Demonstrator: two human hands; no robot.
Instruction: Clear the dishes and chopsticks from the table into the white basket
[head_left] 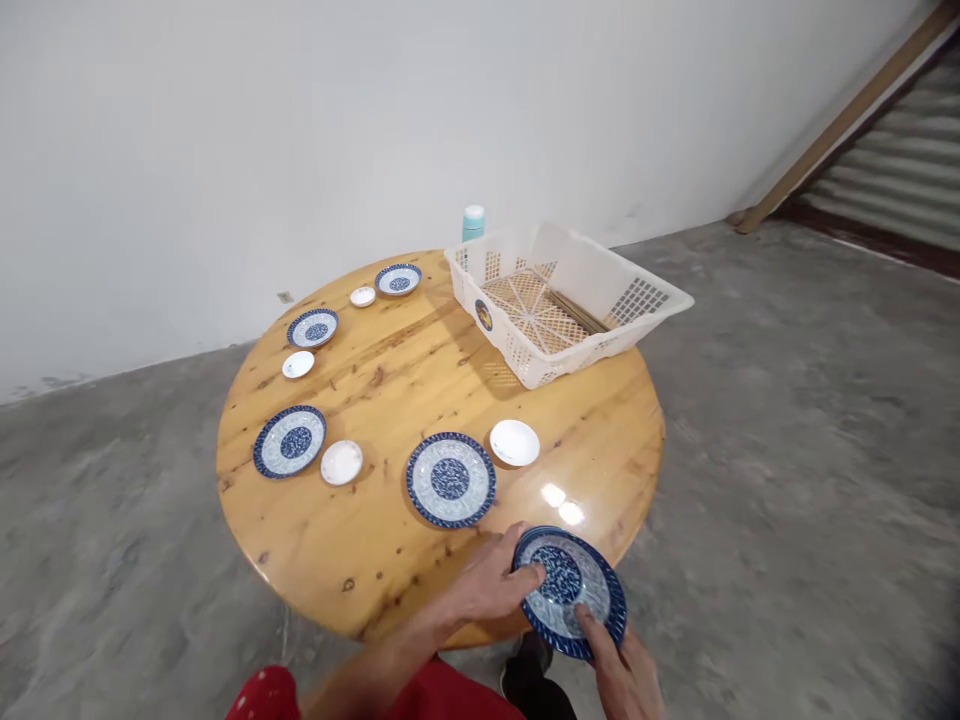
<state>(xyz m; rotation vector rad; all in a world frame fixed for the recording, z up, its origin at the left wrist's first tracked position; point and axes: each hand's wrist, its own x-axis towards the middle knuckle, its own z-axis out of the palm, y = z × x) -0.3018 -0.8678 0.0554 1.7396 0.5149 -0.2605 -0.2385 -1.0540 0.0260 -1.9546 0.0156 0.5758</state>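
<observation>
We've got both hands on a blue-rimmed plate (564,575), maybe a stack: left hand (491,582) and right hand (628,672) pinching its rim, thumbs on top, over the table's (405,385) near right edge. Looks like plate-laying; setting down calls for keeping level.
</observation>
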